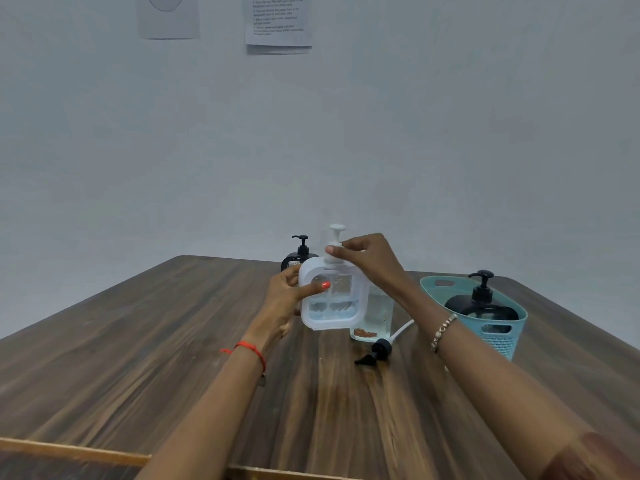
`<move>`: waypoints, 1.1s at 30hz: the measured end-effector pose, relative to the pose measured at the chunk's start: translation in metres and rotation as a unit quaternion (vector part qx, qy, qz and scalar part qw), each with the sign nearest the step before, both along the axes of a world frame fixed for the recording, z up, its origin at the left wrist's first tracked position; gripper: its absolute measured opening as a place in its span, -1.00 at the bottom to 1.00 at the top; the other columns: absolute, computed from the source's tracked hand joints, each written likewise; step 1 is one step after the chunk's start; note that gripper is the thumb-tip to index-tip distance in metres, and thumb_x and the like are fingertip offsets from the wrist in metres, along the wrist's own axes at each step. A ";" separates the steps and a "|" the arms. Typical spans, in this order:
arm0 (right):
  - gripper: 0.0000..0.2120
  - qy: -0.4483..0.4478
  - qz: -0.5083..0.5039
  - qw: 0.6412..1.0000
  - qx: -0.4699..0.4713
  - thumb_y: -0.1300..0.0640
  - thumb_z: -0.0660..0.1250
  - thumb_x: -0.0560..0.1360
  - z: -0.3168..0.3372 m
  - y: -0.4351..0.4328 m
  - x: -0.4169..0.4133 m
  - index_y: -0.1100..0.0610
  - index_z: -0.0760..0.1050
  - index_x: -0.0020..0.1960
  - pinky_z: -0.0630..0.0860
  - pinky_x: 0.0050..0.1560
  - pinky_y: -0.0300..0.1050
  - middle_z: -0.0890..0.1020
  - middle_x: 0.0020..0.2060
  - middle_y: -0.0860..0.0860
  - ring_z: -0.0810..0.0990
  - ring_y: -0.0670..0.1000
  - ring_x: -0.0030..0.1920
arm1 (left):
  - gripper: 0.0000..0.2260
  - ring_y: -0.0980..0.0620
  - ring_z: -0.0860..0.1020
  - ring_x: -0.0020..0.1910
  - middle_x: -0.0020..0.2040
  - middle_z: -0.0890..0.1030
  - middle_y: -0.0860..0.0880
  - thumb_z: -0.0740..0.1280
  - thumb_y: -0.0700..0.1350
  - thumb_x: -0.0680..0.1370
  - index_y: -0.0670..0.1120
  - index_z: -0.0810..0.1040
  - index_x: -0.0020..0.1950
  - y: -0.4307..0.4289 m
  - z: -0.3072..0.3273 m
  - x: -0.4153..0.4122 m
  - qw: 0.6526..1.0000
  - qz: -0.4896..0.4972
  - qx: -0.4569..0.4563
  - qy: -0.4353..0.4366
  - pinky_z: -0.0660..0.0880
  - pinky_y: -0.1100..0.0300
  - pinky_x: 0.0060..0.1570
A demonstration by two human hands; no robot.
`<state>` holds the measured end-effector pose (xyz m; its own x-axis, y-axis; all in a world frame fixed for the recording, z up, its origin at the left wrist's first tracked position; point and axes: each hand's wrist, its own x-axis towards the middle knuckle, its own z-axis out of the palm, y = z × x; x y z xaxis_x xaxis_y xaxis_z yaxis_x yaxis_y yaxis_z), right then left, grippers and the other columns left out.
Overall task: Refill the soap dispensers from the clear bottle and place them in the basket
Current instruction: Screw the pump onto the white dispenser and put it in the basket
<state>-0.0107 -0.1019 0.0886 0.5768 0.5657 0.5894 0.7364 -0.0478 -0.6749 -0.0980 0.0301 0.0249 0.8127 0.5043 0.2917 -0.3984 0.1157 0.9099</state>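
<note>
Now, white dispenser between fingers of left hand.

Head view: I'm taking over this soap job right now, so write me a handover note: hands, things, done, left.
Hands: left hand grips the white square plastic pump dispenser, held up over the brown wooden table; right hand pinches its pump collar.
The clear bottle stands just behind it; a black pump head with white tube lies on the table nearby.
Done: one round black pump dispenser sits in the teal plastic basket.
Left: finish the white one, basket it, then handle the second black dispenser at the far edge.
</note>
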 end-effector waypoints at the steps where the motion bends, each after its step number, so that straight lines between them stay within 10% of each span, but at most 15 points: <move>1: -0.69 0.014 0.002 1.000 0.012 0.02 0.43 0.41 0.000 -0.001 0.001 0.30 0.66 -0.13 0.40 -0.29 -0.28 0.68 -0.22 0.23 0.52 -0.03 -0.36 | -0.65 -0.05 0.65 -0.13 -0.03 0.65 -0.11 0.46 -0.36 0.34 -0.14 0.56 0.09 0.000 -0.001 0.000 1.000 0.001 -0.008 -0.002 0.63 0.10 -0.30; 5: -0.82 0.066 0.018 0.996 0.053 0.12 0.39 0.37 -0.002 -0.008 0.003 0.25 0.64 -0.24 0.43 -0.22 -0.22 0.67 -0.24 0.19 0.56 -0.05 -0.28 | -0.72 0.01 0.67 -0.24 -0.08 0.66 -0.11 0.44 -0.38 0.36 -0.12 0.58 0.00 0.001 -0.003 0.001 0.999 -0.007 -0.039 -0.014 0.63 0.06 -0.32; 10: -0.75 0.098 0.036 0.994 0.030 0.36 0.35 0.41 0.001 -0.007 0.007 0.21 0.57 0.08 0.47 -0.14 -0.34 0.64 -0.11 0.03 0.59 -0.11 -0.14 | -0.63 -0.10 0.64 -0.11 0.04 0.63 -0.20 0.45 -0.39 0.35 -0.19 0.55 0.12 -0.002 -0.003 0.003 1.000 -0.006 -0.025 -0.001 0.64 0.03 -0.26; 24: -0.73 0.076 0.011 0.997 -0.014 0.11 0.52 0.31 0.005 -0.006 0.006 0.15 0.59 -0.04 0.49 -0.16 -0.21 0.61 -0.25 -0.04 0.56 -0.09 -0.26 | -0.55 -0.16 0.64 0.00 0.08 0.64 -0.19 0.50 -0.33 0.29 -0.17 0.55 0.16 -0.002 -0.001 0.006 0.999 -0.038 -0.004 0.017 0.63 -0.06 -0.11; 28: -0.57 0.065 0.001 0.997 -0.043 0.01 0.52 0.30 0.002 0.000 0.004 0.33 0.58 -0.03 0.47 -0.10 -0.11 0.65 -0.11 0.21 0.60 0.11 -0.18 | -0.59 -0.14 0.65 -0.01 0.07 0.64 -0.17 0.50 -0.32 0.29 -0.13 0.57 0.11 -0.006 -0.002 0.007 0.999 -0.036 0.007 0.020 0.64 -0.01 -0.15; 33: -0.78 0.141 0.082 0.985 -0.059 0.24 0.42 0.40 0.009 -0.014 0.010 0.25 0.62 0.03 0.48 0.13 -0.07 0.66 -0.03 0.06 0.59 -0.02 -0.05 | -0.58 -0.12 0.65 -0.05 0.05 0.64 -0.19 0.50 -0.33 0.28 -0.14 0.58 0.11 -0.004 -0.002 0.005 0.999 -0.044 -0.007 0.014 0.63 0.05 -0.22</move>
